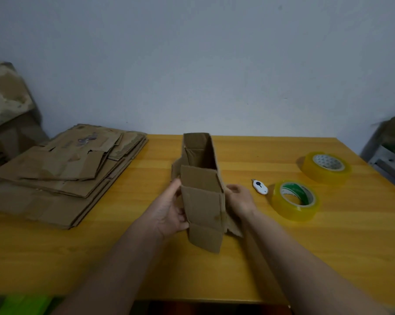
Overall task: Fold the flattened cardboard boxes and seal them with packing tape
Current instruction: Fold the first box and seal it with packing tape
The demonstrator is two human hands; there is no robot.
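A small brown cardboard box (202, 196), opened into a narrow tube with its far end open and flaps sticking out, is held up over the middle of the yellow wooden table (260, 258). My left hand (171, 210) grips its left side, thumb on the near face. My right hand (239, 200) holds the right side, fingers curled behind the box. A stack of flattened cardboard boxes (62, 176) lies at the table's left. Two rolls of clear yellowish packing tape lie at the right, the nearer roll (295, 200) and the farther roll (326, 167).
A small white box cutter (260, 187) lies between the box and the nearer tape roll. A large worn cardboard box (8, 114) stands at the far left against the wall. Some metal and dark object (389, 151) sits past the table's right edge.
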